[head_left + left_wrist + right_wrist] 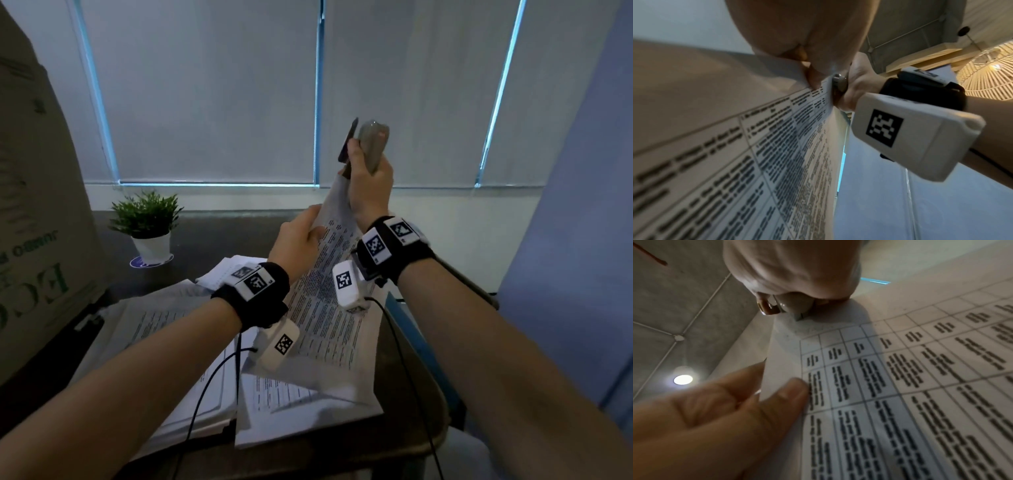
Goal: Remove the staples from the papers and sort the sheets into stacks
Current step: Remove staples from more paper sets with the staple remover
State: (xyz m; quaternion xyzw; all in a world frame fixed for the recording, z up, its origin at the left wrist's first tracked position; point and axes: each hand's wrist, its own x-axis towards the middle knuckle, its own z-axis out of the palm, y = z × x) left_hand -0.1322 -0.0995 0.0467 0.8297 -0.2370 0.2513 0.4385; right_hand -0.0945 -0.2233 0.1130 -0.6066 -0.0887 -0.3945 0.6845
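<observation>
I hold a printed sheet set (329,291) up off the table, tilted toward the window. My left hand (313,228) pinches its left edge a little below the top corner. My right hand (359,156) grips a grey staple remover (374,144) with a dark lever (347,142), raised at the paper's top corner. In the right wrist view the staple remover's tip (797,313) meets the paper's corner (809,326), and the left thumb (791,392) lies on the table-printed page. The left wrist view shows the page (756,146) and the staple remover's metal end (839,80). No staple is visible.
Paper stacks lie on the dark table (404,428): one at the left (164,329), one in front (308,411), and crumpled sheets (222,274) behind. A cardboard box (34,222) stands at the far left. A small potted plant (147,222) sits near the window blinds.
</observation>
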